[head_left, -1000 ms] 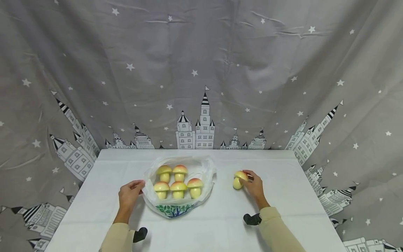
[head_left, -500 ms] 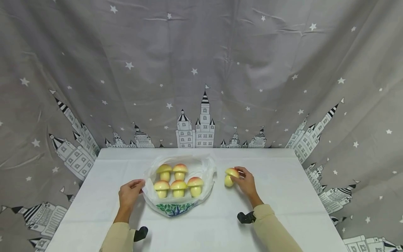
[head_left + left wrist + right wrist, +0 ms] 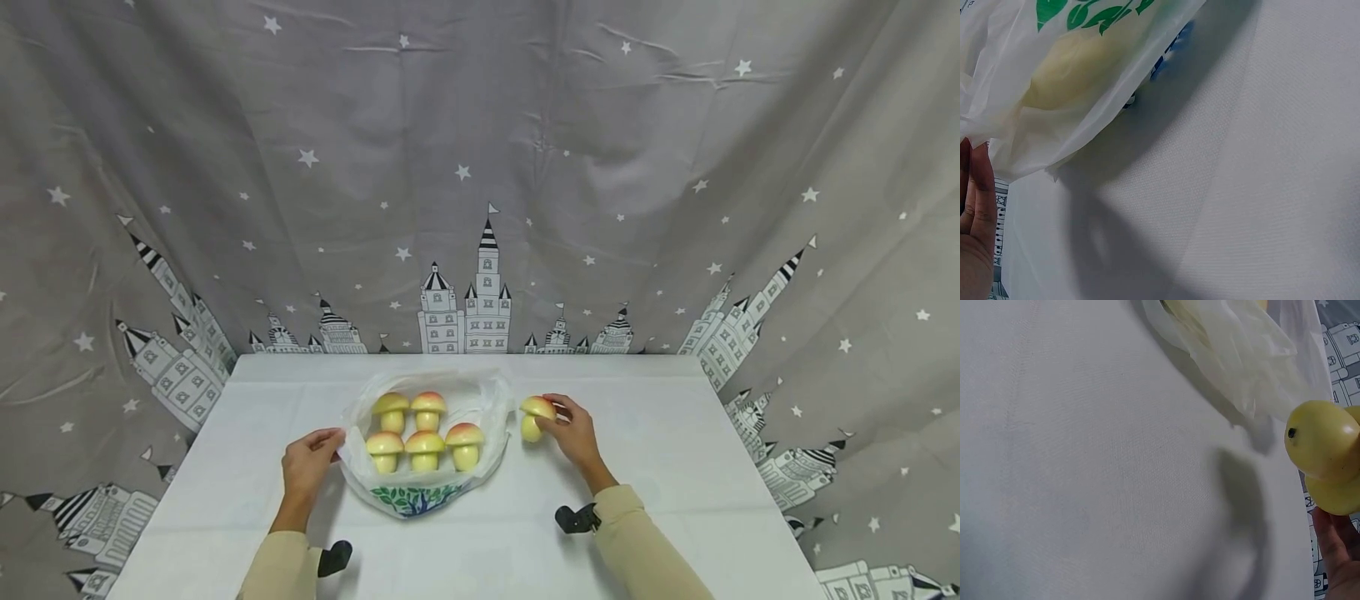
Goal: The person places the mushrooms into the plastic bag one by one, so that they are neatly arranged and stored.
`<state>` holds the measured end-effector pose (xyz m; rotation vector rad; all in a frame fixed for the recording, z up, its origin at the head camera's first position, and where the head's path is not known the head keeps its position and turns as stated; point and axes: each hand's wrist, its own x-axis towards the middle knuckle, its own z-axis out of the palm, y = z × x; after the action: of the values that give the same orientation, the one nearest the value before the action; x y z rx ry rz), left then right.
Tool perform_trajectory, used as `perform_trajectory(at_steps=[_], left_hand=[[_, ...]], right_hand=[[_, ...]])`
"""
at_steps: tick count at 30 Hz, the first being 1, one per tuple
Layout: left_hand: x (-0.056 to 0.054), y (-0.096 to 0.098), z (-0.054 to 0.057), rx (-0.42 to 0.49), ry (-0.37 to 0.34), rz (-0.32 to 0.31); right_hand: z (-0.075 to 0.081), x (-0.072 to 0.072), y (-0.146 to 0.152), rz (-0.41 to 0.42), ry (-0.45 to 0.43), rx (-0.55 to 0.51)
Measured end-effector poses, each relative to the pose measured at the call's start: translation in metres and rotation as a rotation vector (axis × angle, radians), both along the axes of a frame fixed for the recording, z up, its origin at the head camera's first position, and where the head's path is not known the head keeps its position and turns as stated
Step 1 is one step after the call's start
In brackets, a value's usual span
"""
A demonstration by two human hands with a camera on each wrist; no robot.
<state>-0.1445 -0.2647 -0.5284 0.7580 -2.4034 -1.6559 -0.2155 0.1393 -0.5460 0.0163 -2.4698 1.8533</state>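
A white plastic bag with a green and blue tree print lies open on the table, holding several yellow toy mushrooms with reddish caps, such as the front middle mushroom. My left hand pinches the bag's left edge; in the left wrist view its fingers meet the thin plastic. Just right of the bag, my right hand grips another toy mushroom by its cap. The right wrist view shows this mushroom's stem above the table, with a dark spot on its end, apart from the bag.
Everything stands on a table with a white cloth. Behind it and at both sides hangs a grey curtain printed with castles and stars. A black wrist mount juts from each sleeve.
My right hand has carried its mushroom leftward, close to the bag's right edge. The left hand and the mushrooms in the bag have stayed in place.
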Motion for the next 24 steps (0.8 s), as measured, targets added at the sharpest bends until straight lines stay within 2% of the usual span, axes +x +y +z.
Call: perform_trajectory(at_steps=[5, 9, 13, 21, 23, 24], left_hand=[[-0.001, 0.0, 0.002, -0.015, -0.004, -0.006], [0.001, 0.0, 0.003, -0.022, -0.023, -0.003], [0.002, 0.0, 0.001, -0.012, -0.031, -0.003], [0.0, 0.003, -0.001, 0.0, 0.014, 0.021], [-0.002, 0.002, -0.004, 0.01, 0.012, 0.025], [-0.003, 0.0, -0.009, 0.014, 0.013, 0.024]], right_hand=[[0.001, -0.001, -0.003, 0.006, 0.017, -0.018], [0.004, -0.002, -0.007, 0.042, 0.026, -0.039], [0.007, -0.004, -0.012, 0.076, 0.026, -0.065], [0.014, -0.01, -0.021, 0.092, 0.014, -0.086], [0.015, -0.012, -0.023, 0.091, 0.019, -0.094], [0.016, -0.012, -0.024, 0.092, 0.024, -0.101]])
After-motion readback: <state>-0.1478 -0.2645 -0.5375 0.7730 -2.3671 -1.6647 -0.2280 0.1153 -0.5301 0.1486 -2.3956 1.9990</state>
